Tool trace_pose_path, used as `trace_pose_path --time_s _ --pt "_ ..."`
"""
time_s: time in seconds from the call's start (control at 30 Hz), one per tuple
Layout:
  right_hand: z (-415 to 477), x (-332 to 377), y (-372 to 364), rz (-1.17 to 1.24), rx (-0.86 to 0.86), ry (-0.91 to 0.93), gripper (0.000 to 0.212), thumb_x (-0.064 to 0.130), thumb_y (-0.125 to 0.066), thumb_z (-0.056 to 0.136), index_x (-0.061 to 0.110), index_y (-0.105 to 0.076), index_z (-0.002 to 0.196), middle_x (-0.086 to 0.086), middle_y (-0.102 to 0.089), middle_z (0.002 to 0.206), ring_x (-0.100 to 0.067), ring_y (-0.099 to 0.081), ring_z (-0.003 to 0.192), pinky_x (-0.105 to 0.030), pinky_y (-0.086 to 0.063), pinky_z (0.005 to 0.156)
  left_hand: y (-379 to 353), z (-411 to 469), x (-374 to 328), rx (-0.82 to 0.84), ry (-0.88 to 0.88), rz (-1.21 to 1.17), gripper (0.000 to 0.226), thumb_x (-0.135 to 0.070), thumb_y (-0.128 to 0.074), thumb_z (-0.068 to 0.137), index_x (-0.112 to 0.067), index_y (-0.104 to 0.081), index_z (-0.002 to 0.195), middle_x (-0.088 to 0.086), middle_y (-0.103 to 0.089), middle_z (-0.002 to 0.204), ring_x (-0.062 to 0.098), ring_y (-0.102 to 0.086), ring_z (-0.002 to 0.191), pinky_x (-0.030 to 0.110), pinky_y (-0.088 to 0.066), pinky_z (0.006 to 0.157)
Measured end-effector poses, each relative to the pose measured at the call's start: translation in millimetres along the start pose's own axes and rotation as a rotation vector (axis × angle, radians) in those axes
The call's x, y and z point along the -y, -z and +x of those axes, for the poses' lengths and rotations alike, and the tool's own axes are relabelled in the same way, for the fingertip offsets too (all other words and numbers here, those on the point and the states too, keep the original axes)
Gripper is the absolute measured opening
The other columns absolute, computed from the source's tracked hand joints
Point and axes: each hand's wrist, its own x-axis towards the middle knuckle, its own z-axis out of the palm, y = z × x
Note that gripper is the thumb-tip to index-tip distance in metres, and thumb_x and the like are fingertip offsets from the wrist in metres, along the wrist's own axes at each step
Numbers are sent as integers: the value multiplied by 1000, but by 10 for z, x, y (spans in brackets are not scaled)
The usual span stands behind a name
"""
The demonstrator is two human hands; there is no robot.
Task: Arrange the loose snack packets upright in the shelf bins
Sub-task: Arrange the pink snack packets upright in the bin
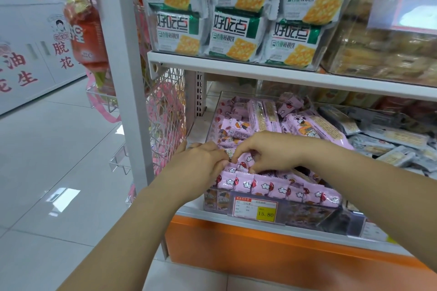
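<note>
Two bare forearms [132,227] reach up from the bottom edge toward the lower shelf; the left hand [201,163] and the right hand [272,151] meet over the near left part of a clear bin [312,215]. Both hands have their fingers curled, and their fingertips pinch one pink packet [238,163] between them; it sits just behind the front of the bin, its top edge raised, though how straight it stands I cannot tell. Directly in front of it a row of pink packets [279,190] stands upright against the bin's front wall, sealed edges up; behind the hands loose pink packets [246,125] lie heaped at mixed angles, some flat, some tilted. A price label [255,207] reading 15.80 is clipped to the front of the bin; below it runs an orange base [260,250]. To the right grey packets [390,139] lie jumbled in the next compartment; on the shelf above, green-and-white cracker packs [233,30] stand in stacked rows; a wire mesh panel [165,111] hangs at the left end.
</note>
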Motion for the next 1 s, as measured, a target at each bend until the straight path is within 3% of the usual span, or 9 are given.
trace_pose_path --time_s 0.03,0.1,0.3,0.43,0.53,0.7,0.8,0.93,1.0 --pt "8 1 -3 -7 -13 3 40 11 -65 88 18 -58 126 30 -47 41 15 -45 44 -5 -34 47 0 1 -1 -2 -1 0 35 -40 -30 102 -34 -54 127 -10 -52 125 15 -47 120 47 -19 114" --pt "26 -1 -24 -35 -68 12 42 15 -68 86 18 -58 126 18 -50 45 15 -46 49 -5 -34 49 -4 4 -1 -8 -3 4 36 -41 -30 102 -34 -54 128 -10 -52 125 15 -47 121 46 -21 113" --pt "70 -45 -151 -199 -263 -11 36 26 -68 86 18 -58 120 7 -42 65 -9 -40 61 -16 -24 47 -12 -3 1 -14 0 -1 35 -40 -29 102 -34 -56 124 -10 -54 119 16 -47 119 46 -21 113" --pt "96 -52 -199 -206 -309 -23 33 26 -66 88 18 -57 119 -2 -53 74 -17 -51 69 -29 -32 55 -11 0 6 -8 4 -6 36 -40 -29 102 -33 -55 126 -10 -53 122 16 -46 120 45 -20 113" --pt "76 -60 -256 -162 -337 -38 37 26 -66 88 21 -56 123 -10 -63 83 -23 -60 74 -32 -47 64 -3 1 3 -3 0 -11 36 -39 -29 102 -33 -55 126 -10 -53 122 16 -47 120 43 -20 113" --pt "-22 -24 -149 13 -442 -72 46 25 -65 88 20 -53 132 14 -44 59 0 -44 56 -22 -36 56 20 -24 26 -17 -18 -29 34 -38 -31 102 -36 -55 126 -13 -54 119 15 -50 115 42 -23 112" --pt "-41 -1 -115 39 -482 -56 49 27 -64 89 19 -49 136 12 -46 62 -8 -50 61 -24 -37 66 22 -29 55 -58 -47 -73 32 -32 -36 102 -34 -56 126 -13 -58 117 14 -54 108 37 -30 106" --pt "-70 47 -7 25 -547 -44 46 28 -62 90 20 -50 134 -4 -65 85 -18 -59 76 -30 -48 76 31 -30 85 -105 -77 -132 32 -20 -41 101 -27 -58 127 -7 -62 118 17 -58 105 27 -38 90" --pt "-33 68 22 62 -602 -18 43 29 -63 89 19 -53 130 1 -59 72 -22 -63 74 -33 -51 75 37 -31 95 -118 -73 -164 33 -17 -41 101 -26 -58 128 -7 -62 122 16 -58 106 27 -43 87"
